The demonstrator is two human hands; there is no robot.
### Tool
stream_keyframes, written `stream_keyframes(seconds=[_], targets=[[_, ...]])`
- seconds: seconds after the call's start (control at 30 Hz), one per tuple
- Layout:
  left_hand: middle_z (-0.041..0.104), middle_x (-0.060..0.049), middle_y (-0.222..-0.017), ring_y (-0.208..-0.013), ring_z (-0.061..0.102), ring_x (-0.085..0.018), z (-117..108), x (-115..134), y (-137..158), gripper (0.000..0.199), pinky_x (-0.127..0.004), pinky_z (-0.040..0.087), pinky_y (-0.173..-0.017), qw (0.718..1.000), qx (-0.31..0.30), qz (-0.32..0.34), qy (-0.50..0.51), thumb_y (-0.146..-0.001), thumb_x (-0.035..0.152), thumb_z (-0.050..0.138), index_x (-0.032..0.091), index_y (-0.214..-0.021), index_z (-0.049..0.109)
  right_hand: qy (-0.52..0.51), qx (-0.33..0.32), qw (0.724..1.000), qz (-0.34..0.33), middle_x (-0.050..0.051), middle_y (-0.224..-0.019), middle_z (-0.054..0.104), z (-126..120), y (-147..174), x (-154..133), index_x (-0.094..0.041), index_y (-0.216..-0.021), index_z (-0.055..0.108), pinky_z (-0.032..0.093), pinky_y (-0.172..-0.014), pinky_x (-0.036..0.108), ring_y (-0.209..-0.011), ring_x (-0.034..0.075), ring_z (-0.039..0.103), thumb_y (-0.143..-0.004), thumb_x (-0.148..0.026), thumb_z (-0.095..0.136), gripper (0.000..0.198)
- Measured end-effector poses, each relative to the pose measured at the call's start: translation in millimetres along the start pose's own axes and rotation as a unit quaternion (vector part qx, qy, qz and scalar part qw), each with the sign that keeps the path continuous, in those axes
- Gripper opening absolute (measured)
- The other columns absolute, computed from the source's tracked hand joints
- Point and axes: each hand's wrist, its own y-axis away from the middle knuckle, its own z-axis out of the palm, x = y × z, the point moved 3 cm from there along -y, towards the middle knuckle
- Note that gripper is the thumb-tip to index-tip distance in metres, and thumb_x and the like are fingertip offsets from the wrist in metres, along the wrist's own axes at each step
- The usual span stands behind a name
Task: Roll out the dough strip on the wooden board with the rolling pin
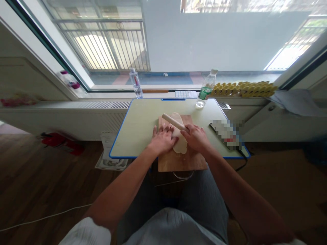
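Note:
A flat, elongated sheet of dough [181, 144] lies on a wooden cutting board [182, 163]. My right hand [196, 136] is wrapped round the near right end of a rolling pin [173, 121]. The pin slants across the dough, its far end pointing up and left. My left hand [164, 137] rests with spread fingers at the left edge of the dough, thumb toward it. Whether the pin presses on the dough or hovers just over it, I cannot tell.
The board overhangs the near edge of a blue-rimmed table [135, 129]. A green-labelled bottle [205, 92] stands at the back right, and a clear bottle [136, 84] by the window. A phone [226, 134] with a cable lies right. A fire extinguisher [62, 143] is on the floor.

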Motion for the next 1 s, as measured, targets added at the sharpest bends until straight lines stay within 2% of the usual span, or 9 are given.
stream_keyframes(seconds=[0.1,0.2,0.33,0.4,0.47,0.57,0.67,0.8,1.0], targets=[[0.028,-0.007,-0.183,-0.171,0.018,-0.037,0.5,-3.4,0.8,0.076,-0.07,0.005,-0.136,1.0,0.012,0.002,-0.005,-0.11,0.065,0.031,0.024,-0.174,0.034,0.002,0.014,1.0,-0.013,0.015,-0.132,0.075,-2.5,-5.8,3.2,-0.022,-0.129,0.072,0.04,-0.115,0.053,-0.134,0.035,0.061,-0.106,-0.04,0.053,0.035],[0.035,-0.007,-0.181,-0.169,0.024,-0.037,1.1,-18.5,19.0,0.071,-0.071,0.012,-0.135,0.998,0.051,0.026,0.011,-0.107,0.064,0.044,0.027,-0.168,0.045,0.003,0.048,0.998,-0.046,0.014,-0.131,0.076,-5.2,5.7,13.8,-0.022,-0.125,0.074,0.043,-0.115,0.053,-0.132,0.035,0.061,-0.104,-0.038,0.058,0.031],[0.067,-0.012,-0.153,-0.148,0.057,-0.033,-8.2,-50.0,49.7,0.044,-0.057,0.04,-0.129,0.973,0.214,-0.022,0.087,-0.102,0.041,0.061,0.023,-0.142,0.069,-0.007,0.067,0.991,-0.114,0.009,-0.135,0.076,-4.2,36.3,24.7,-0.027,-0.124,0.076,0.045,-0.116,0.053,-0.133,0.033,0.06,-0.102,-0.04,0.063,0.028],[0.073,-0.012,-0.141,-0.136,0.064,-0.029,-14.0,-54.1,56.8,0.036,-0.049,0.048,-0.124,0.943,0.304,-0.039,0.132,-0.102,0.034,0.06,0.021,-0.133,0.071,-0.002,0.065,0.989,-0.135,0.007,-0.142,0.073,-2.2,47.7,24.5,-0.029,-0.124,0.077,0.043,-0.118,0.054,-0.138,0.034,0.058,-0.101,-0.039,0.065,0.028],[0.073,-0.012,-0.139,-0.134,0.065,-0.027,-15.3,-44.7,54.3,0.034,-0.045,0.049,-0.123,0.93,0.334,-0.022,0.149,-0.105,0.034,0.057,0.02,-0.133,0.07,0.007,0.059,0.987,-0.148,0.006,-0.146,0.071,-0.4,52.6,21.0,-0.03,-0.124,0.078,0.042,-0.119,0.056,-0.142,0.035,0.055,-0.101,-0.041,0.067,0.027],[0.07,-0.012,-0.146,-0.138,0.061,-0.028,-8.7,-20.9,39.5,0.036,-0.048,0.045,-0.124,0.954,0.276,-0.01,0.114,-0.108,0.039,0.054,0.02,-0.135,0.07,0.004,0.053,0.988,-0.147,0.006,-0.146,0.071,-1.6,49.6,15.0,-0.031,-0.12,0.079,0.043,-0.119,0.054,-0.142,0.034,0.056,-0.101,-0.049,0.067,0.03],[0.066,-0.011,-0.154,-0.145,0.055,-0.031,-2.3,-7.2,27.6,0.04,-0.054,0.037,-0.127,0.974,0.22,-0.035,0.049,-0.111,0.042,0.048,0.022,-0.139,0.069,0.018,0.074,0.992,-0.101,0.008,-0.139,0.074,-9.0,38.9,13.4,-0.027,-0.114,0.079,0.042,-0.118,0.05,-0.137,0.031,0.059,-0.107,-0.052,0.054,0.036],[0.06,-0.009,-0.162,-0.153,0.046,-0.029,-5.2,-6.2,18.4,0.046,-0.057,0.026,-0.133,0.982,0.182,-0.049,0.003,-0.112,0.043,0.039,0.028,-0.147,0.065,0.103,0.068,0.992,-0.007,0.013,-0.137,0.074,-15.0,23.0,16.6,-0.023,-0.122,0.076,0.041,-0.114,0.052,-0.131,0.035,0.059,-0.11,-0.046,0.042,0.043],[0.046,-0.006,-0.174,-0.161,0.035,-0.03,-12.6,-14.1,-7.9,0.056,-0.064,0.021,-0.134,0.993,0.111,-0.045,-0.001,-0.11,0.044,0.035,0.032,-0.161,0.054,0.115,0.025,0.993,0.03,0.013,-0.151,0.067,-8.5,3.3,21.8,-0.026,-0.139,0.07,0.042,-0.114,0.051,-0.138,0.036,0.055,-0.11,-0.044,0.035,0.048]])
